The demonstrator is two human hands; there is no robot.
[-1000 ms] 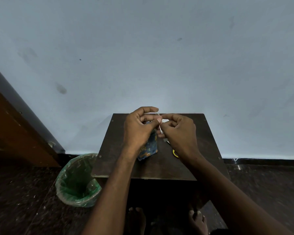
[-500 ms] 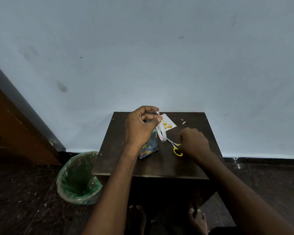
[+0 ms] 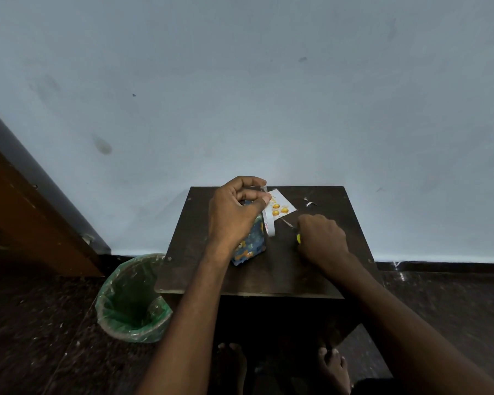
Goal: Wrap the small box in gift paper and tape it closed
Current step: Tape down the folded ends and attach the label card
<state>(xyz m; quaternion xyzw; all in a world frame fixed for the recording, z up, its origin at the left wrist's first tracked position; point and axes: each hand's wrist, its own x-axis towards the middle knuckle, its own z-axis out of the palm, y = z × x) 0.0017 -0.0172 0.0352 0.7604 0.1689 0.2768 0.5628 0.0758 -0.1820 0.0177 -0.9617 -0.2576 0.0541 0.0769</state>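
Dark brown wood makes up the small tabletop (image 3: 268,275), which stands against a pale blue wall (image 3: 240,95). The left hand (image 3: 234,212) hovers over the middle of it with its fingers curled; forefinger and thumb pinch the end of a strip of white tape (image 3: 269,223), which hangs down from the fingertips in a loop just to the right of the box. The small box (image 3: 250,246) sits under and slightly nearer than that hand, already covered in blue gift paper with orange and white shapes; whether the hand's heel touches it cannot be told.

The right hand (image 3: 321,240) rests low on the tabletop to the right, knuckles up and fingers curled down over the yellow handle of the scissors (image 3: 298,238). Only a sliver of yellow and the thin metal blades, pointing far-left toward the tape, show beyond the hand.

Just beyond the tape lies a white offcut of paper (image 3: 280,205) printed with orange shapes, and a tiny white scrap (image 3: 310,203) lies farther right near the far edge.

On the floor to the left stands a bin (image 3: 131,300) lined with a green bag. Bare feet (image 3: 332,366) show below the tabletop's near edge.
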